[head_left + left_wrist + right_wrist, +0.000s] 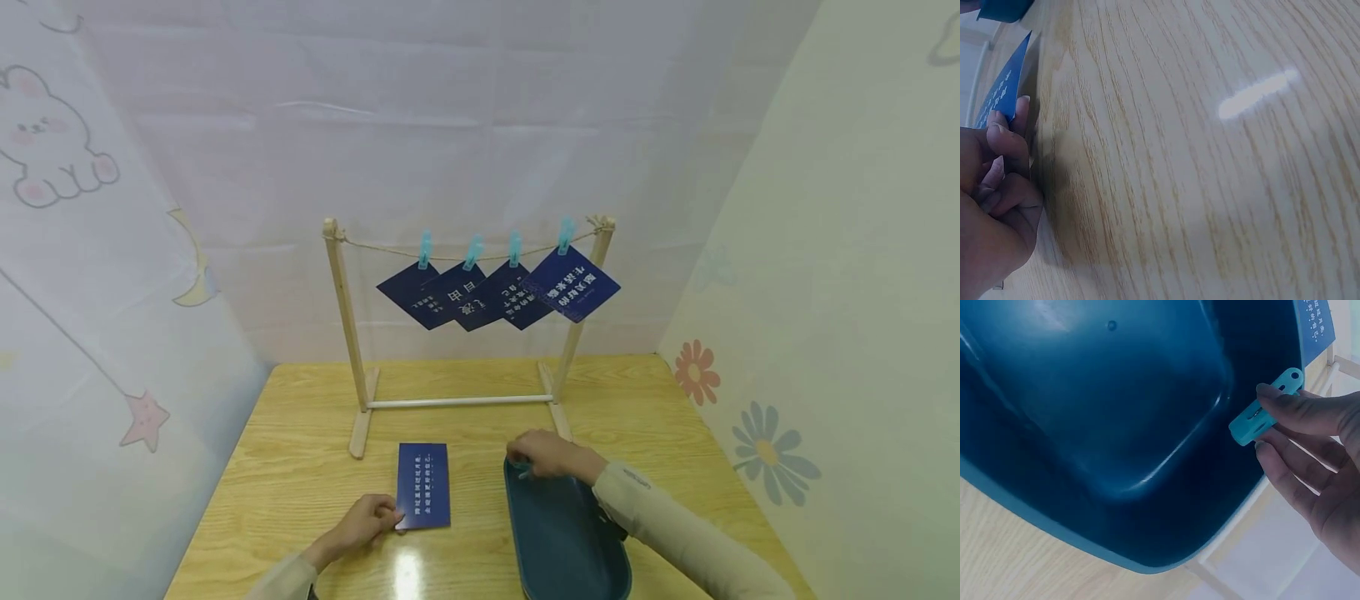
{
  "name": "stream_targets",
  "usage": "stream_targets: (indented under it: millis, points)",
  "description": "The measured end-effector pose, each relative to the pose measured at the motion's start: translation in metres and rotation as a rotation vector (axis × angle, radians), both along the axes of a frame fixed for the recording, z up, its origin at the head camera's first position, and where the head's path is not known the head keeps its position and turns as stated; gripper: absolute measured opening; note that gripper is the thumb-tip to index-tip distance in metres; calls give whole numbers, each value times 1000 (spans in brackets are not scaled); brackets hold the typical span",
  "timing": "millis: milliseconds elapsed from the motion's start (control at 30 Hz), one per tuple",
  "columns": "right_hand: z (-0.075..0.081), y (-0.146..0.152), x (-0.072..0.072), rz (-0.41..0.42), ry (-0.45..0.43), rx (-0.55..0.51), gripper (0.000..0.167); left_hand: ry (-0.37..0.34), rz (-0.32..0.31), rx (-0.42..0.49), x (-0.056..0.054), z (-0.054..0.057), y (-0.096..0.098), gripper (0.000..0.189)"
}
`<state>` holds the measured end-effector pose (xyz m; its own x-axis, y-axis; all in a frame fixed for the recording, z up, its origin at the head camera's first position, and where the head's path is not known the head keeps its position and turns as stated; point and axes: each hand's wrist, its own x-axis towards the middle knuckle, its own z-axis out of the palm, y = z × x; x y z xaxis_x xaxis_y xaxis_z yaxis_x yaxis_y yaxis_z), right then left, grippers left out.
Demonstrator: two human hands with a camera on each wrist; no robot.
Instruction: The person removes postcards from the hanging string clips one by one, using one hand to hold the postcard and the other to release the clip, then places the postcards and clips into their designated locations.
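My left hand (365, 520) pinches the lower left corner of a blue card (423, 486) with white writing. In the left wrist view that card (1007, 87) is tilted a little off the wood, thumb on top and a finger beneath. Over the far end of a dark teal tray (566, 533), my right hand (551, 454) holds a light blue clothespin (1266, 407) between thumb and fingers, as the right wrist view shows. Inside, the tray's floor (1085, 381) is bare where it shows.
Behind the hands stands a wooden rack (347, 317) with a twine line (390, 250). Several blue cards (576, 283) hang from it, overlapping, each by a light blue clothespin (566, 236). A white bar (459, 402) joins the rack's feet. Patterned cloth walls (465, 125) border the table (285, 442).
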<state>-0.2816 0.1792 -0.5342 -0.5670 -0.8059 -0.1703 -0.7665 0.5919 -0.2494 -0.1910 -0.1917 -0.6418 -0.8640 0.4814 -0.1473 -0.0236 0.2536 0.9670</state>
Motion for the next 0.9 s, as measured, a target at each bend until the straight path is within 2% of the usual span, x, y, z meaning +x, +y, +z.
stream_targets:
  millis: [133, 333, 600, 900]
  points:
    - [-6, 5, 2, 9, 1, -10, 31, -11, -15, 7, 1, 0, -1, 18]
    - [-15, 15, 6, 22, 26, -23, 26, -38, -21, -30, 2, -1, -4, 17]
    - [-27, 23, 7, -68, -9, -13, 34, -57, -39, -32, 5, 0, -6, 17]
    - [-36, 30, 6, -99, 84, 34, 25, -45, -87, -6, 10, 2, -8, 17]
